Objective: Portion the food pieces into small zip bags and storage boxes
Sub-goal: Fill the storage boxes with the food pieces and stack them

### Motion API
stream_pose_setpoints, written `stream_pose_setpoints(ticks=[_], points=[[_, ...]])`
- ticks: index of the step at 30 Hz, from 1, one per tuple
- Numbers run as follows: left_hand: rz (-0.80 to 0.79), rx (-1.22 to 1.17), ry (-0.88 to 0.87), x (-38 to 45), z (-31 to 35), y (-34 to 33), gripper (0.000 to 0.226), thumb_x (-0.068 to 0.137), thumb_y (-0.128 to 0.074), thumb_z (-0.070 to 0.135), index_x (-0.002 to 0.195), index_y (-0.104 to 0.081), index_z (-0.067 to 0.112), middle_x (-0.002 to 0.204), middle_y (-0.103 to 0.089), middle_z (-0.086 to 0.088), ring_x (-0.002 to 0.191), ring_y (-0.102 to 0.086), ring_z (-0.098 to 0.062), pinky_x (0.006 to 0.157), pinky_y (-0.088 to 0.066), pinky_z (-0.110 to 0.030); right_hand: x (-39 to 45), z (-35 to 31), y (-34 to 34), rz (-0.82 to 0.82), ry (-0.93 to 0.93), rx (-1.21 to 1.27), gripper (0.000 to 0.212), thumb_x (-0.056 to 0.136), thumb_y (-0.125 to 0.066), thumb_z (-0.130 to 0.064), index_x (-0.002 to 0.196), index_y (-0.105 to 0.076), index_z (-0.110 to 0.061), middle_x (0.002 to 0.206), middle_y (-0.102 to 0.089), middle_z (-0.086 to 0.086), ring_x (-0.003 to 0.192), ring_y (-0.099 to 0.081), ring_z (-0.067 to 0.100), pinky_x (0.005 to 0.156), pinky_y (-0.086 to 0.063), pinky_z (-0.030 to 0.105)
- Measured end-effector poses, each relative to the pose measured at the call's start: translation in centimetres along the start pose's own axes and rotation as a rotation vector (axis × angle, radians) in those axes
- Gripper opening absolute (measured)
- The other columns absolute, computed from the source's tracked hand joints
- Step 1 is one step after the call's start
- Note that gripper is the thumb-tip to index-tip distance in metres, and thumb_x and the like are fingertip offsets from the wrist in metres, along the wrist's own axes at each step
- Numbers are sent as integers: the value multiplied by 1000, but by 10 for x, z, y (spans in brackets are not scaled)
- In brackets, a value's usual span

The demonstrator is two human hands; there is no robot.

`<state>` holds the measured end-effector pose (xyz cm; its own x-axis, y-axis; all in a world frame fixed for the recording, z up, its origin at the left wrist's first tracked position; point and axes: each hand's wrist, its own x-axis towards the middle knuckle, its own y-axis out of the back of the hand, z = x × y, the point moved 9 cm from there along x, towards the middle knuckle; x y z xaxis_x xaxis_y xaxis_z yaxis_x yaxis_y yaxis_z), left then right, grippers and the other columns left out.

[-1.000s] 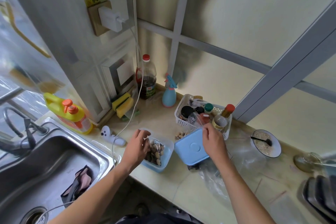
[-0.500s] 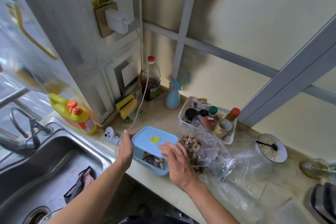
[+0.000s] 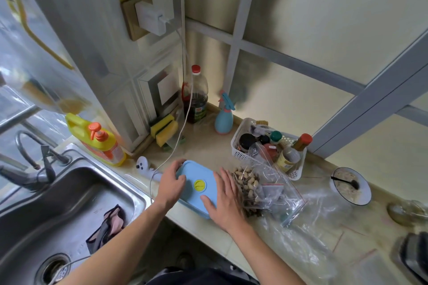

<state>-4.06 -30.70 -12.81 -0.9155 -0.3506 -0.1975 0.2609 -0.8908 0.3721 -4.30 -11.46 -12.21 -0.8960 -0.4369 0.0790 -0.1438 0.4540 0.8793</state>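
**Lid pressed down near the counter edge: a slip or half-seal is the risk**

Both hands lie on the blue lid (image 3: pixel 196 183) of the storage box (image 3: pixel 192 206), which sits on the counter (image 3: pixel 208 146) close to its front edge, just right of the sink (image 3: pixel 69 203). The left hand (image 3: pixel 172 184) curls its fingers over the lid's far left corner and side, gripping it; the right hand (image 3: pixel 225 201) lies flat, fingers straight, pressing the lid's near right part.

The box stands so near the edge that an uneven downward push could tip it or slide it off. If only two corners seat, the lid may look closed yet lift later. Just beside the right hand, touching or nearly so, the open zip bag (image 3: pixel 266 183) of food pieces (image 3: pixel 246 179) slumps on its side; a sideways nudge of the wrist could spill them across the counter. The white charger cable (image 3: pixel 183 132) trails past the left hand and could snag a finger.
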Motion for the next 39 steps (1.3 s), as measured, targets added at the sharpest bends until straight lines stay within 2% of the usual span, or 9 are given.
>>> stream_pose_setpoints(ticks=[6,12,19,22,24,26,29,35,39], points=[[-14,273,-79,0,-10,-5,34,105,-36,34,135,-48,24,127,-53,7,113,-52,-13,97,-40,-31,-3,-4,-8,10,-49,-52,78,94,-49,-54,157,-31,-11,161,-30,13,148,-24,29,123,-20,40],[77,466,-98,2,-5,-6,24,104,-38,44,111,-47,22,102,-55,1,87,-56,-24,73,-49,-40,-1,-2,-8,22,-21,-46,70,95,-51,-42,155,-37,-10,154,-37,13,140,-37,32,118,-35,45],[143,508,-95,1,1,-5,22,103,-41,41,92,-42,22,85,-51,1,74,-51,-23,66,-48,-41,2,-1,-4,23,-63,1,67,93,-53,-36,153,-37,-12,153,-37,9,138,-38,29,118,-27,36],[119,503,-69,3,-2,-5,24,101,-41,42,93,-44,19,87,-52,-2,74,-53,-26,66,-49,-42,0,2,-5,53,-125,126,69,99,-49,-36,160,-25,-15,167,-17,8,154,-18,25,125,-19,32],[103,491,-63,5,0,-5,27,102,-42,38,95,-48,12,90,-55,-9,78,-55,-32,69,-46,-42,-6,11,-6,126,-329,254,74,102,-48,-36,164,-13,-14,171,1,9,158,-3,22,126,-14,33],[94,458,-37,6,2,-4,27,105,-44,32,99,-52,7,97,-57,-14,85,-55,-35,74,-43,-42,-16,20,-7,160,-601,413,75,104,-51,-30,163,-11,-7,170,-6,18,156,-10,28,125,-17,35],[105,434,7,7,5,-3,28,106,-40,29,106,-56,6,103,-57,-13,91,-56,-35,77,-43,-42,-24,28,-21,62,-830,595,57,110,-41,-22,158,-23,1,159,-36,23,142,-40,33,110,-32,30],[142,366,44,-1,-1,-1,23,107,-36,24,101,-56,14,87,-62,-4,77,-58,-26,66,-40,-34,-27,29,-25,41,-856,598,51,112,-32,-21,159,-25,-4,157,-43,19,139,-47,33,106,-37,29],[136,278,94,-2,5,2,24,106,-40,19,111,-62,13,90,-62,1,79,-55,-20,71,-38,-29,-27,26,-21,85,-753,477,50,111,-36,-21,154,-31,2,151,-49,22,135,-50,34,106,-38,32]])
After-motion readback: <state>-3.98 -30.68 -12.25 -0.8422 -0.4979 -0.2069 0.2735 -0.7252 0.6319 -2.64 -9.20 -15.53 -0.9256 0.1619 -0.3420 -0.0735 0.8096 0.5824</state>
